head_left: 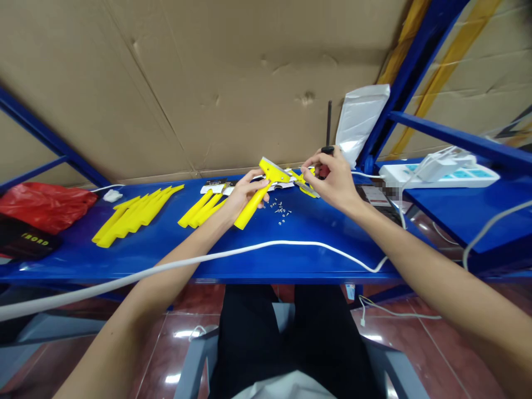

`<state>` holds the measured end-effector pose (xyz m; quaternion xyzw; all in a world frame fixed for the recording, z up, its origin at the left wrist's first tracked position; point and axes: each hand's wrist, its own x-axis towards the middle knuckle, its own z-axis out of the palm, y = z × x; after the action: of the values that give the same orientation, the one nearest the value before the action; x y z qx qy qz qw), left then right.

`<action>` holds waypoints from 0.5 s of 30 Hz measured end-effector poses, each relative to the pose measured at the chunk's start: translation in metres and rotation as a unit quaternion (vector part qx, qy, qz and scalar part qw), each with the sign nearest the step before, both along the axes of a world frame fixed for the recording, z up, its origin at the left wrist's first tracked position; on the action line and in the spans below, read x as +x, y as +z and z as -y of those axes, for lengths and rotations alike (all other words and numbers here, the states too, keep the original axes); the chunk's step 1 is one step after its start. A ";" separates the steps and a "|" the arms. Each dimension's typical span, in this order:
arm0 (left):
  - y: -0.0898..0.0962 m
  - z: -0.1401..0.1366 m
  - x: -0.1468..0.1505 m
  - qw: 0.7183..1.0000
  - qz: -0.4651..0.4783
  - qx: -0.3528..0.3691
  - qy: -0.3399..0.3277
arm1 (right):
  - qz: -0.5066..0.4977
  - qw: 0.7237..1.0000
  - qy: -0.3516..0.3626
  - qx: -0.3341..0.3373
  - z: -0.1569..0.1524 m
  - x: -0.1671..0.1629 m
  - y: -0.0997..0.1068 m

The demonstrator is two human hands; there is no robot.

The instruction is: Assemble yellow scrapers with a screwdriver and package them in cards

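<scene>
My left hand (245, 194) is wrapped around a yellow scraper (253, 206), its wide head with a metal edge tilted up and to the right. My right hand (332, 174) is closed around a screwdriver (329, 124), whose dark shaft points upward out of the grip. Thumb and index finger of that hand come together just right of the scraper head; whether something small is pinched there I cannot tell. Beneath the hands, several small screws and nuts (280, 210) lie scattered on the blue table (324, 227). Yellow scraper heads (308, 188) lie partly hidden behind my right hand.
Several yellow handles (137, 213) lie at left, with more handles (199, 210) beside my left forearm. A red plastic bag (50, 205) sits far left. A white cable (266, 244) crosses the front. A power strip (440, 176) and white pouch (361, 122) stand at right.
</scene>
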<state>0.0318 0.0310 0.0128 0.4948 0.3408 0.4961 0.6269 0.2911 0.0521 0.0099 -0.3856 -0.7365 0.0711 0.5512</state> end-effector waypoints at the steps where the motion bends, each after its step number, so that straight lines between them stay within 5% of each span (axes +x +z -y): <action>1: -0.001 0.000 0.000 1.000 -0.009 -0.008 0.000 | -0.009 1.000 0.001 0.009 0.001 -0.001 0.001; 15: -0.007 -0.003 0.001 0.997 -0.047 -0.056 -0.039 | 0.030 1.000 0.000 0.001 0.023 -0.005 0.010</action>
<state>0.0326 0.0343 0.0054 0.4944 0.3775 0.4273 0.6561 0.2856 0.0286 0.0199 -0.3868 -0.7529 0.0586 0.5293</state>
